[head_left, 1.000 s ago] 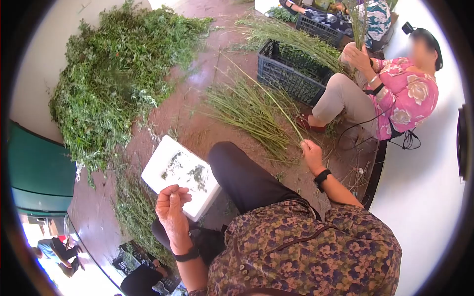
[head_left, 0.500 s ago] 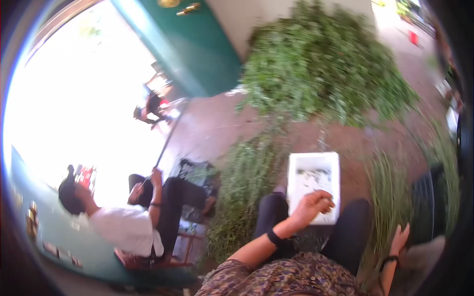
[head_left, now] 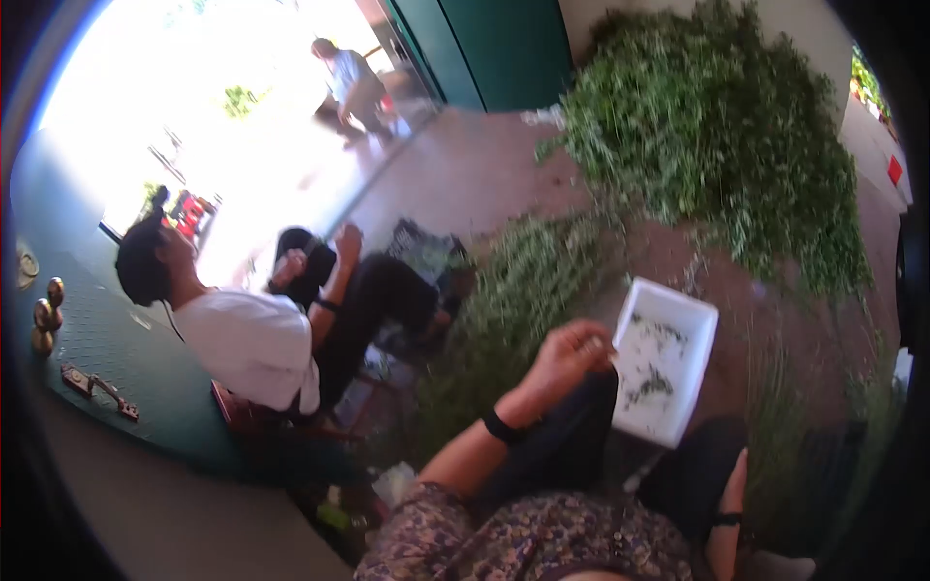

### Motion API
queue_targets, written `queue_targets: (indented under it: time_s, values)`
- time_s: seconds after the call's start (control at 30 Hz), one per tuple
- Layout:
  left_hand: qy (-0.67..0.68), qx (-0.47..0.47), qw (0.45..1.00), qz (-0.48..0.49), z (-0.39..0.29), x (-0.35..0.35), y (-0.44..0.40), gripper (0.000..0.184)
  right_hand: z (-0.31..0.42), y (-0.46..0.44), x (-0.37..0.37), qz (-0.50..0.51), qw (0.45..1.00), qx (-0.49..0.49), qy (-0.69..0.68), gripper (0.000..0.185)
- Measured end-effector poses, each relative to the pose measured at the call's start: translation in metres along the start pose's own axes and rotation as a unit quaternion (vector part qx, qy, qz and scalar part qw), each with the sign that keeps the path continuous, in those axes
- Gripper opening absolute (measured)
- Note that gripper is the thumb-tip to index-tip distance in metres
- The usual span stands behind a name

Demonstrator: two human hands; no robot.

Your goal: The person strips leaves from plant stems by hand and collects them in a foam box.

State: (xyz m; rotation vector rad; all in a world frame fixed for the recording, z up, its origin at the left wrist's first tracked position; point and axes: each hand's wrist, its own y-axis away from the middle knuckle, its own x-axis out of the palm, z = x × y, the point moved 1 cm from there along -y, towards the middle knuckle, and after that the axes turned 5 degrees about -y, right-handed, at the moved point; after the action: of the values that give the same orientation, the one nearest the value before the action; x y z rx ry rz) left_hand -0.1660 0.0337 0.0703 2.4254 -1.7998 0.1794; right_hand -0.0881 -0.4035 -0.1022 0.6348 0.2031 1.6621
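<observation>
Nearest of all is the wearer's patterned top (head_left: 581, 542), with dark trousers (head_left: 678, 479) bent at the knees in front of it. The right hand (head_left: 740, 473) is low beside the right thigh, seen edge-on and partly hidden; whether it is open or closed cannot be told. The left hand (head_left: 572, 354) hovers by the left edge of a white tray (head_left: 683, 363) — its fingers curled narrowly in to the thumb, and whether anything is held between them is too small to tell. The tray sits tilted in the view just ahead of the knees, with small scattered green bits (head_left: 649, 385) on its bottom

To the left of the tray lies a pile of leafy sprigs (head_left: 533, 276) on the reddish floor (head_left: 475, 169), while blurred long stems (head_left: 775, 407) are to its right. Beyond the sprigs on the left, a co-worker (head_left: 252, 339) in a white top and dark trousers sits on a reddish seat (head_left: 237, 412) with both hands raised above the lap, a dark crate (head_left: 426, 250) near the knees

Farther off, a large heap of green plants (head_left: 707, 126) rises against the pale wall, next to a dark green door (head_left: 513, 53) — and in the bright opening past it another person (head_left: 354, 82) bends forward
</observation>
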Motion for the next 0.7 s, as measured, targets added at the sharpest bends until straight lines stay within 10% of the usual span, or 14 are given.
queue_targets:
  time_s: [0.43, 0.7]
  values:
    - [-0.123, -0.161, 0.926, -0.319, 0.119, -0.212, 0.08, 0.018, 0.011, 0.058, 0.046, -0.066, 0.975, 0.059, 0.206, 0.072]
    - [-0.22, -0.31, 0.88, -0.284, 0.26, -0.257, 0.111, 0.023, 0.005, 0.045, 0.047, -0.145, 0.957, 0.073, 0.24, 0.074]
